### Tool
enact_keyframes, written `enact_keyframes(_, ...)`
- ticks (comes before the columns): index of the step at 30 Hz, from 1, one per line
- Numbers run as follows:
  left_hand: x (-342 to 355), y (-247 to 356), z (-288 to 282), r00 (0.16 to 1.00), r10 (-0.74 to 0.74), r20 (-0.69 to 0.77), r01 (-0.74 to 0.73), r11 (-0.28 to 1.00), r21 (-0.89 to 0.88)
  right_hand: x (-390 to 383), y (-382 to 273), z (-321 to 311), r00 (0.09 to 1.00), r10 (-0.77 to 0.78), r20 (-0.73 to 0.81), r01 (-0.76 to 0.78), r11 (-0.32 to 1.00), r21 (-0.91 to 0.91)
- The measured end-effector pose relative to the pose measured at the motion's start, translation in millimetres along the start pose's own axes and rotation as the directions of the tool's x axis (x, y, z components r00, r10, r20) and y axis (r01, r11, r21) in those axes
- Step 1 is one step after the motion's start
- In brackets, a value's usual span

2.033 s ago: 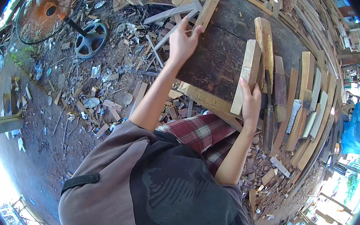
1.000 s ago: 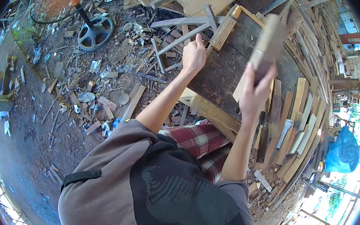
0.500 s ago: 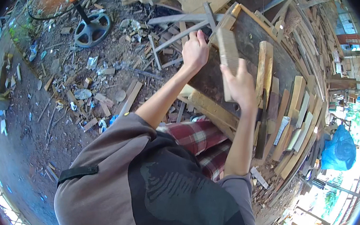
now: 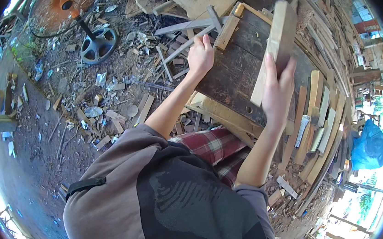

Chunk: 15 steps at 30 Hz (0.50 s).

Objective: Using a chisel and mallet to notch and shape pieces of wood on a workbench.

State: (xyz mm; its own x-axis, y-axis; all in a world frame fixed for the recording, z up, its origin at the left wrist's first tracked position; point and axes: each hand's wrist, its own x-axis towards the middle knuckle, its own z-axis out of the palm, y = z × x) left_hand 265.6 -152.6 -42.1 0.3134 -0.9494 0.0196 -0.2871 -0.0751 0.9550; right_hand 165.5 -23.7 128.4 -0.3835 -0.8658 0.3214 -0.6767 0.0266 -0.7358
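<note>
My right hand is wrapped round a pale wooden board, which it holds tilted up above the dark wooden bench top. The fingers and thumb grip the board along its lower half. My left hand is closed with its thumb on top, at the left edge of the bench; whatever it may hold is hidden. Just beyond the left hand, a short wooden block lies along the bench's far left edge.
Several wooden strips lie side by side to the right. A standing fan is at the far left, on ground littered with wood scraps. A thick beam runs along the bench's near edge. A blue bag hangs at the right.
My right hand has moved right with the board and lifted it away from the short block. My left hand has shifted slightly left and stays closed.
</note>
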Motion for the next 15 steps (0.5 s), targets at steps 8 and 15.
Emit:
enact_keyframes(8, 35, -10, 13, 0.935, -0.102, 0.339, 0.044, 0.984, 0.174, -134, 96, -50, 0.98, 0.192, 0.043, -0.193, 0.981, 0.033)
enact_keyframes(15, 29, 0, 25, 0.943, 0.03, 0.331, -0.145, 0.933, 0.329, -212, 135, -67, 0.91, 0.387, -0.152, -0.339, 0.903, 0.265)
